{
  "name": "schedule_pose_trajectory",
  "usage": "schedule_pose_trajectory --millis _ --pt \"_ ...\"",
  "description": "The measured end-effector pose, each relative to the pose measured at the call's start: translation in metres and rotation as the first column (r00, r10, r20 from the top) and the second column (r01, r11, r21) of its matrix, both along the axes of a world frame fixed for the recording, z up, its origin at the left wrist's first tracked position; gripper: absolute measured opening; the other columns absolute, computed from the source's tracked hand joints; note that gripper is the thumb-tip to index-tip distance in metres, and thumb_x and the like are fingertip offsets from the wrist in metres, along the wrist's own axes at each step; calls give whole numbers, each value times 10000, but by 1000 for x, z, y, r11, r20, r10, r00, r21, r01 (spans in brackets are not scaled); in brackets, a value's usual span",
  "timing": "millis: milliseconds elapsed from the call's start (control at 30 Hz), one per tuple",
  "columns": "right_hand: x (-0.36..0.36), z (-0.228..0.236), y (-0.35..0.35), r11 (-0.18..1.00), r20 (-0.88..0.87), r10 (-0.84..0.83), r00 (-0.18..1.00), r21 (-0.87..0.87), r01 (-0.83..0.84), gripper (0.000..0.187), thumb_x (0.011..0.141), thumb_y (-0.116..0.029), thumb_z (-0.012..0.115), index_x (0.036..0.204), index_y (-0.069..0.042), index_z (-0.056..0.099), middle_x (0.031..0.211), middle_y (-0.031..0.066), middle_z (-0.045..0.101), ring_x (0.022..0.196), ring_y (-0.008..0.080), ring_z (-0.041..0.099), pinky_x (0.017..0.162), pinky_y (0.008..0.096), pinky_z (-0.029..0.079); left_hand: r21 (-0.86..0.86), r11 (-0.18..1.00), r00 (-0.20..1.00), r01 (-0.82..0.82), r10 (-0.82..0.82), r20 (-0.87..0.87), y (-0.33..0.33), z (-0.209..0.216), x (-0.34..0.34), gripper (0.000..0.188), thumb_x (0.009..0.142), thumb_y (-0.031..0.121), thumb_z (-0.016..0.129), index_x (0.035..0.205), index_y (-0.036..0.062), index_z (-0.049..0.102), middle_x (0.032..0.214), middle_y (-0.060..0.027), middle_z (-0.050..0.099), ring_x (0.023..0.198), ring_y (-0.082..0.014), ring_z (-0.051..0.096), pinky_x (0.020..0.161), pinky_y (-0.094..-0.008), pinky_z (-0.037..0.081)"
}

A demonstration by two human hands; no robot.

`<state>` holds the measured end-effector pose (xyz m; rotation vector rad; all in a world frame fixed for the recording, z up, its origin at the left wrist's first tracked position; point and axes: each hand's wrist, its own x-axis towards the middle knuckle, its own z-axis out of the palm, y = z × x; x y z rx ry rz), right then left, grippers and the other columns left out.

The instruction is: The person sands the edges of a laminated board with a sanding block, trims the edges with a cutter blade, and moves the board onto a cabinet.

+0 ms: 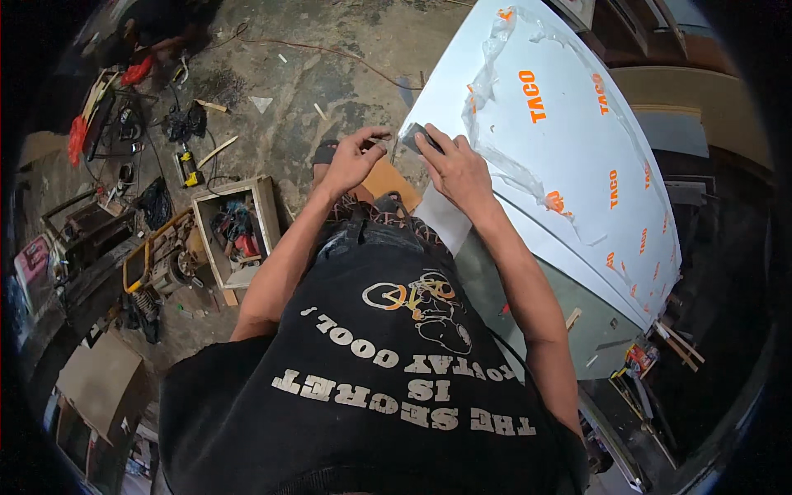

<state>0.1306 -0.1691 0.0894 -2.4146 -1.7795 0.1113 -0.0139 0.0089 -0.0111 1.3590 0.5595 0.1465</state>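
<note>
My right hand (459,172) is closed around a small dark grey block (421,141), perhaps a sanding block. It holds the block against the left edge of a large white panel (577,148). The panel carries orange print and a partly loosened, crumpled clear film (495,161). Just left of the panel's edge, my left hand (356,161) is curled, with thumb and index finger close together. Whether something small sits between those fingertips is too unclear to tell. The block's underside is hidden by my right fingers and the panel edge.
A wooden box of tools (237,231) stands on the concrete floor to my left. Beyond it lie a yellow-black power drill (188,167), cables, wood scraps and a red bag (77,140). The panel rests on a grey-green surface (594,330). Sticks and tools lie at lower right.
</note>
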Motion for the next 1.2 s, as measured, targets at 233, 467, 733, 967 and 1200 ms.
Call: schedule_pose_trajectory --millis 233,467,733,967,1200 --pt "27 -1 -74 997 -52 -69 996 39 71 421 869 -174 741 1283 -151 672 1367 40 622 897 288 619 759 378 559 323 945 999 -52 52 9 -11 38 16 307 918 206 752 1159 22 704 904 -63 713 800 -126 658 712 -298 534" --pt "18 0 -50 999 -32 -10 999 -33 9 430 878 -228 716 1300 -175 652 1378 6 598 886 257 606 740 358 582 480 867 985 -130 169 -39 -13 36 29 307 906 306 719 938 1 721 801 -178 703 736 -286 700 678 -389 532" --pt "3 3 -28 999 -33 -25 999 -45 23 413 908 -219 698 1315 -163 651 1370 28 611 891 287 619 740 389 582 424 900 988 -104 141 -58 -4 18 28 328 985 298 598 958 -23 663 816 -190 698 747 -298 701 693 -397 524" --pt "-29 4 -22 954 -93 -298 950 -75 292 424 912 -200 693 1330 -154 642 1393 50 592 899 314 621 739 414 578 110 985 987 -132 141 -75 12 -2 3 315 1029 307 569 1005 6 660 894 -67 691 813 -167 677 707 -319 507" --pt "-72 2 21 878 -123 -479 869 -48 476 413 916 -230 689 1304 -92 656 1392 108 577 969 316 633 776 394 593 -131 984 987 123 -135 -85 25 1 5 309 1042 255 566 1236 41 674 1063 -43 720 949 -128 658 802 -309 519"
